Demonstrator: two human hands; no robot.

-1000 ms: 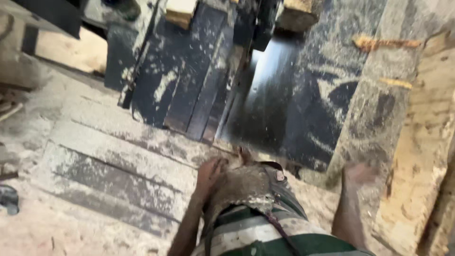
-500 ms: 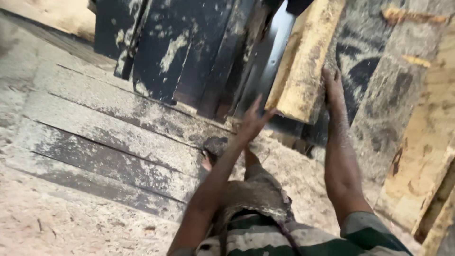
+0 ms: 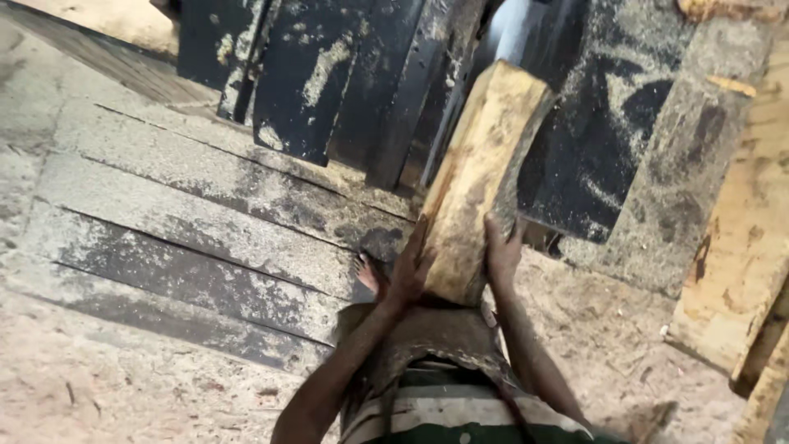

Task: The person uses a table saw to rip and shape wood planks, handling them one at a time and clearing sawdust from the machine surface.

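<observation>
Between the person's two hands, close in front of the torso, a thick wooden block (image 3: 481, 177) stood nearly upright, its pale cut face toward the camera and rough bark down its right edge. The left hand (image 3: 408, 275) lay flat with fingers spread against the lower left side of the block; the right hand (image 3: 501, 251) pressed the lower right side, fingers curled over the bark, so the two palms squeezed the wood between them rather than pinching it. The block's top end leaned toward the dark metal machine bed (image 3: 345, 90), which was streaked with sawdust, and a bright metal part (image 3: 516, 29) showed just behind that top end; whether wood and metal touched could not be told. Below lay grey floor planks (image 3: 189, 222) dusted with sawdust, a bare foot (image 3: 371, 275) just beside the left hand, and pale timber offcuts (image 3: 740, 271) at the right. Judged from this, handling the piece well called for keeping both palms low and even on opposite sides, holding the block's weight close to the body, and keeping fingers clear of the end nearest the machine.
</observation>
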